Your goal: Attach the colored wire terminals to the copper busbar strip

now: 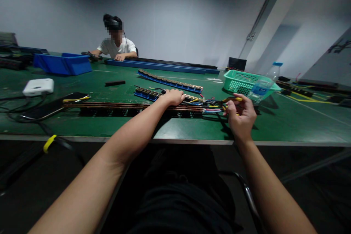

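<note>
A long black strip with copper-coloured rails [123, 105] lies along the front of the green table. My left hand [174, 97] is closed over it right of its middle, with the fingertips partly hidden. Yellow-handled pliers [232, 99] are in my right hand [242, 115], fingers bent round the handles. Their jaws point left, close to the coloured wires [212, 110] at the strip's right end. Whether the jaws touch a wire is too small to tell. Just behind my left hand lies a shorter blue strip with metal rails [145, 93].
Another blue strip [170, 80] lies farther back. A green basket [237, 82] and a water bottle [259, 89] stand right. At left are a blue bin [63, 64], a white box [38, 87] with cables and a dark phone-like slab [52, 106]. A co-worker [117, 45] sits opposite.
</note>
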Tool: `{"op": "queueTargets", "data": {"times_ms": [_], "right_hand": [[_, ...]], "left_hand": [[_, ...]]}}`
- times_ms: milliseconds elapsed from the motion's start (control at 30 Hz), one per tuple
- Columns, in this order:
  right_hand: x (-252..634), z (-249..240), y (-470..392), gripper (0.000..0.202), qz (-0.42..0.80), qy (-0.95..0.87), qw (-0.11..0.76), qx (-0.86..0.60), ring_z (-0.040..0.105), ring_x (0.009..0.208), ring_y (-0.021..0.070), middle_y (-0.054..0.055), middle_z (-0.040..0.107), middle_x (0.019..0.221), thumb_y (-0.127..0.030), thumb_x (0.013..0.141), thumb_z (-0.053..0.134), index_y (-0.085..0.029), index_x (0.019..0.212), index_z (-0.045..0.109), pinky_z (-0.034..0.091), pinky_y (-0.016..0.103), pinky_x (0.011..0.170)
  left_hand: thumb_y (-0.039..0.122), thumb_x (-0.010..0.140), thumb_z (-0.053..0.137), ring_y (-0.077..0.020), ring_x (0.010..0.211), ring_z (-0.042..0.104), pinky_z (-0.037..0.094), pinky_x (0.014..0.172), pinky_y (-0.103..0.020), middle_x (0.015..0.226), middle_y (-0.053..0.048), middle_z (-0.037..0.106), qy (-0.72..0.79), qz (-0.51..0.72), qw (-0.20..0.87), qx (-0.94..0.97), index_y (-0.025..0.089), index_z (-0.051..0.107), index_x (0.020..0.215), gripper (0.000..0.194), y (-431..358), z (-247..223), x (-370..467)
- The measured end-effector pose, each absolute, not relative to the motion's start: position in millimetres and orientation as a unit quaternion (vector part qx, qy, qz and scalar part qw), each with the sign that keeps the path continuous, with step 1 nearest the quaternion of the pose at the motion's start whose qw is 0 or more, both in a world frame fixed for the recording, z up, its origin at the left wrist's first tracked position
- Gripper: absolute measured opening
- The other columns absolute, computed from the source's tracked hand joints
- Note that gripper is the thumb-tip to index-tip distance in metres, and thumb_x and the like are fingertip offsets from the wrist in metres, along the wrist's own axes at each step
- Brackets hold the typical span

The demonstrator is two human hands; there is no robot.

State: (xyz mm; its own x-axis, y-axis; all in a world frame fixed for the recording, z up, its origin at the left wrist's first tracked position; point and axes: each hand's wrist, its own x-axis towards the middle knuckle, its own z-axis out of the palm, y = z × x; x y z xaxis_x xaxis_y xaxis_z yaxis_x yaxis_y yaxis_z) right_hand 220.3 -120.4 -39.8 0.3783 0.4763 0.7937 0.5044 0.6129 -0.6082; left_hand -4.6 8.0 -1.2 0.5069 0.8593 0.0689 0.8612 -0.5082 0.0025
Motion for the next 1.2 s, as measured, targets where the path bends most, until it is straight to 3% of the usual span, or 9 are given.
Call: {"op": "queueTargets", "data": {"times_ms": [200,367,467,633,833,933,1033,1200], "right_hand": [[222.5,-46.1,-118.6,0.024,-0.011,-0.670,0.588,-0.454,0.044,0.045,0.0079,-0.005,0.053,0.058,-0.033,0.085,0.067,-0.019,0.104,0.073,0.036,0.022,0.044],[218.3,-45.4,-120.3,0.023,-0.033,-0.733,0.514,-0.445,0.042,0.044,0.0070,-0.006,0.051,0.054,-0.031,0.086,0.067,-0.019,0.105,0.074,0.037,0.021,0.047],[216.8,-45.1,-121.7,0.028,-0.001,-0.682,0.563,-0.467,0.045,0.045,0.0081,-0.006,0.054,0.058,-0.034,0.088,0.064,-0.019,0.112,0.069,0.038,0.021,0.046],[217.8,-43.9,-123.0,0.037,0.027,-0.599,0.661,-0.451,0.059,0.053,0.0108,0.003,0.069,0.088,-0.036,0.086,0.068,-0.020,0.118,0.059,0.048,0.024,0.048],[218.9,-46.7,-125.1,0.068,-0.072,-0.608,0.686,-0.392,0.064,0.069,0.0129,0.006,0.068,0.108,-0.025,0.078,0.075,-0.026,0.138,0.043,0.051,0.026,0.056],[218.9,-51.4,-125.4,0.062,-0.140,-0.600,0.691,-0.379,0.064,0.072,0.0154,0.005,0.069,0.102,-0.027,0.079,0.072,-0.026,0.136,0.046,0.051,0.029,0.061],[217.5,-53.0,-127.7,0.049,-0.172,-0.513,0.772,-0.333,0.062,0.063,0.0168,0.002,0.067,0.084,-0.041,0.084,0.060,-0.023,0.130,0.050,0.050,0.033,0.061],[214.0,-45.3,-133.5,0.045,-0.120,-0.418,0.856,-0.281,0.051,0.044,0.0148,-0.002,0.060,0.069,-0.046,0.083,0.052,-0.021,0.120,0.052,0.041,0.029,0.044]], "left_hand": [[0.035,0.103,0.026,-0.0341,0.122,0.056,0.042,0.101,-0.054,0.136,-0.018,0.059,-0.490,-0.035,0.014,-0.871,0.016,0.060,0.125,0.044,9.4,-2.2,-4.5],[0.036,0.103,0.026,-0.0334,0.124,0.054,0.041,0.103,-0.053,0.137,-0.017,0.058,-0.492,-0.034,0.012,-0.870,0.017,0.059,0.126,0.045,10.9,-3.1,-4.8],[0.037,0.103,0.026,-0.0333,0.124,0.054,0.041,0.103,-0.052,0.137,-0.017,0.058,-0.489,-0.033,0.014,-0.871,0.017,0.059,0.127,0.045,11.7,-3.3,-5.4],[0.035,0.103,0.026,-0.0343,0.123,0.055,0.042,0.101,-0.054,0.137,-0.017,0.058,-0.490,-0.031,0.014,-0.871,0.017,0.059,0.127,0.044,12.1,-3.3,-5.4],[0.036,0.103,0.025,-0.0337,0.122,0.056,0.042,0.101,-0.054,0.137,-0.017,0.059,-0.492,-0.024,0.018,-0.870,0.017,0.059,0.126,0.045,9.9,-1.8,-4.4],[0.036,0.103,0.025,-0.0340,0.123,0.055,0.042,0.102,-0.054,0.137,-0.017,0.058,-0.491,-0.024,0.016,-0.870,0.017,0.059,0.127,0.046,9.2,-1.3,-4.4],[0.036,0.103,0.025,-0.0340,0.122,0.055,0.042,0.101,-0.053,0.136,-0.017,0.059,-0.493,-0.025,0.015,-0.869,0.017,0.059,0.127,0.046,9.9,-1.7,-4.7],[0.036,0.103,0.026,-0.0339,0.122,0.055,0.042,0.101,-0.053,0.135,-0.017,0.059,-0.492,-0.028,0.013,-0.870,0.017,0.059,0.127,0.045,11.6,-2.5,-5.2]]}}
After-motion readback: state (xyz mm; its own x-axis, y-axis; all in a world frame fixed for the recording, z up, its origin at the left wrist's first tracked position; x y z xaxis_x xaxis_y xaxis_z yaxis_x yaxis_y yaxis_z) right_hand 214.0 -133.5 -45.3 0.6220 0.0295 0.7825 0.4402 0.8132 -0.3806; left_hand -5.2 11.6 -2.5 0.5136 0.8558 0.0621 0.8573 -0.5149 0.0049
